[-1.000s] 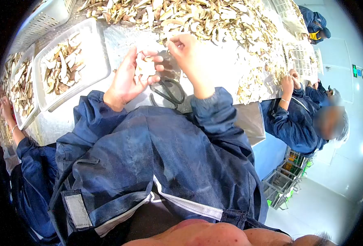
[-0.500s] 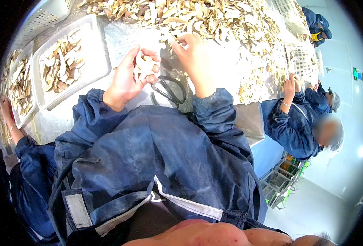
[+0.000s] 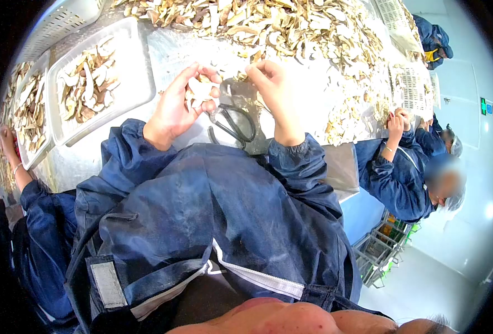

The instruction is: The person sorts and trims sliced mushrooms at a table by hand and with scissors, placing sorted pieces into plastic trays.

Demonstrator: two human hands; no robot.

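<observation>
Several pale dried mushroom slices (image 3: 200, 92) rest in my left hand (image 3: 171, 108), its fingers curled round them with the palm turned up. To the right, my right hand (image 3: 274, 92) hovers over the table beside the mushroom pile, thumb and fingertips pinched together. Whatever is between those fingertips is too small or too bright to make out. Below and between both hands lie scissors with black loop handles (image 3: 246, 119), their blades partly hidden by my left hand. A large heap of sliced dried mushrooms (image 3: 274, 25) spreads beyond my hands.
On the left stands a clear plastic tub (image 3: 149, 69) holding mushroom slices, with a second tub (image 3: 47, 111) beside it near a co-worker's hand (image 3: 7, 143). White perforated baskets (image 3: 416, 86) are at the right. Another co-worker's hands (image 3: 395, 125) work at the table's right side.
My right hand has moved slightly right and back toward me, away from the pile, and its fingers look more tightly pinched. My left hand still holds the slices in nearly the same place.
</observation>
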